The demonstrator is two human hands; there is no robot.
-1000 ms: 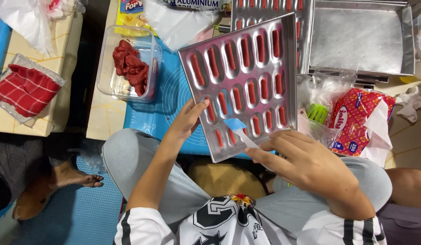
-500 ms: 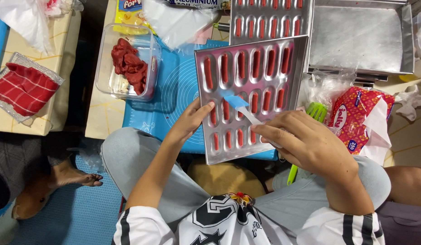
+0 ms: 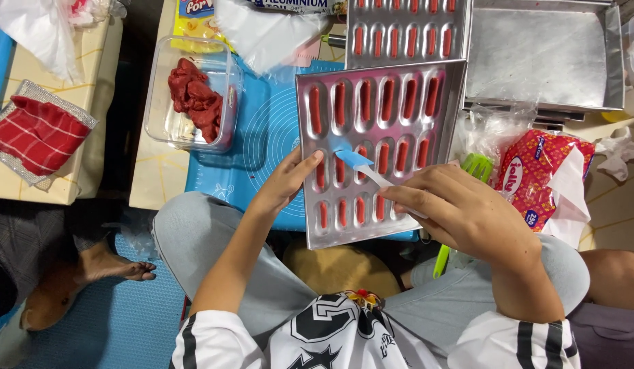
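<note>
Metal mould tray (image 3: 399,102) with red filling is steadied by the left hand (image 3: 289,181), while the right hand (image 3: 460,212) holds a blue spatula (image 3: 354,160) just above its fingers.

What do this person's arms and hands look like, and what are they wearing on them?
Both the left hand and the right hand are bare, with no gloves, rings or watch visible. The forearms are uncovered. Short white sleeves with black stripes cover the upper arms only.

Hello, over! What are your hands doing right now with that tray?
Left hand steadies the metal tray. Right hand holds a blue spatula over the red-filled slots. Nothing in the way.
</note>
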